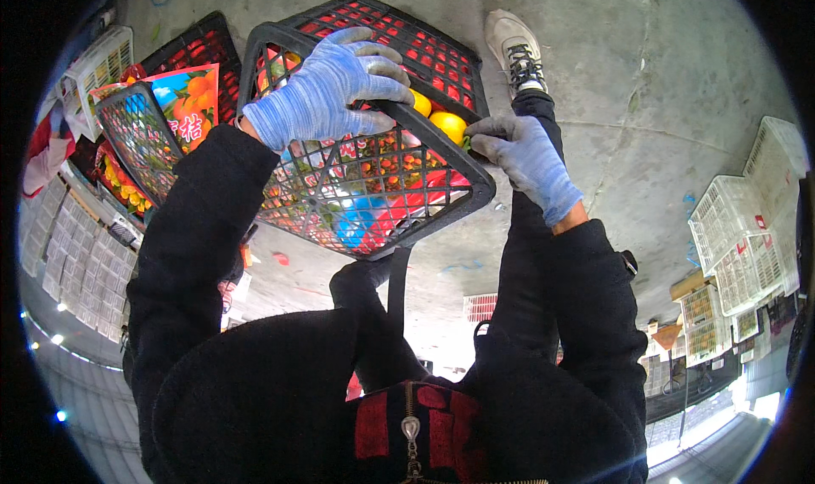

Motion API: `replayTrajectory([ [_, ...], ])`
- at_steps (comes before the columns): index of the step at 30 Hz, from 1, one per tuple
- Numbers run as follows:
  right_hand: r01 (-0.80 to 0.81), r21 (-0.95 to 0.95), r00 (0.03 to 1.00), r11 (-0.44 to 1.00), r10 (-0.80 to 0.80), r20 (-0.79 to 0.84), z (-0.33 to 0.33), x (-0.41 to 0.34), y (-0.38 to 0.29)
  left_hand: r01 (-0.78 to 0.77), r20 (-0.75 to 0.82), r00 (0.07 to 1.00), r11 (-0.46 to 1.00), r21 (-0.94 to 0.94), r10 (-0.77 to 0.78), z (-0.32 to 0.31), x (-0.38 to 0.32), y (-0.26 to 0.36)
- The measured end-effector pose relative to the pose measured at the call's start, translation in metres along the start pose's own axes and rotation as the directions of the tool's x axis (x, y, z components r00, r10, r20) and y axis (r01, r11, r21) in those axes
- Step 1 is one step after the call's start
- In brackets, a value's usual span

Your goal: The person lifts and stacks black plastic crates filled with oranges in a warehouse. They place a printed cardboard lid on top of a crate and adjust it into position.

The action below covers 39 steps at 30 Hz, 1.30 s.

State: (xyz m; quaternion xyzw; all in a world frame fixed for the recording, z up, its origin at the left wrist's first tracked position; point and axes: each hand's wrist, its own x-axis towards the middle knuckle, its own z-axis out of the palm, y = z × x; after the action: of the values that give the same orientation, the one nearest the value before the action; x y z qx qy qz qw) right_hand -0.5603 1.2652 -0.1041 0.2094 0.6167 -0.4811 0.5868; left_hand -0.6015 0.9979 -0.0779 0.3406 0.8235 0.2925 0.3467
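Both my hands wear blue knitted gloves with grey fingers. A black plastic lattice crate (439,146) stands tilted before me, lined with a colourful printed sheet (363,220). My left hand (356,83) lies over the crate's upper side, its fingers spread towards the rim; whether it grips the rim I cannot tell. At the crate's right corner, my right hand (519,153) has thumb and fingertips close together near a green leaf beside a yellow-orange citrus fruit (448,127). Its hold on the leaf is unclear. Another yellow fruit (421,103) shows between the crates.
Behind it stands a black crate (439,60) with red showing through its lattice. More black crates (143,114) with printed liners are at the left. White plastic crates (732,229) are stacked at the right. My shoe (516,48) rests on the concrete floor (611,95).
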Motion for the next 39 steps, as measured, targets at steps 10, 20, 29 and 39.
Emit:
replayTrajectory([
  [10,0.191,-0.129,0.981,0.973,-0.194,-0.011,0.004,-0.008,0.002,-0.010,0.009,1.000,1.000,0.003,0.010,-0.001,0.001,-0.001],
  [20,0.402,-0.660,0.906,0.635,-0.382,0.184,0.004,-0.005,0.001,-0.008,0.047,0.999,1.000,0.028,0.007,-0.001,0.000,-0.004],
  [29,0.428,-0.867,0.866,0.256,-0.391,0.312,0.008,-0.010,0.005,0.010,0.040,0.999,1.000,0.009,-0.011,-0.001,0.000,-0.001],
  [39,0.534,-0.811,0.765,0.240,-0.547,0.342,0.005,-0.005,0.010,-0.018,0.001,1.000,1.000,-0.005,0.018,-0.001,0.002,-0.002],
])
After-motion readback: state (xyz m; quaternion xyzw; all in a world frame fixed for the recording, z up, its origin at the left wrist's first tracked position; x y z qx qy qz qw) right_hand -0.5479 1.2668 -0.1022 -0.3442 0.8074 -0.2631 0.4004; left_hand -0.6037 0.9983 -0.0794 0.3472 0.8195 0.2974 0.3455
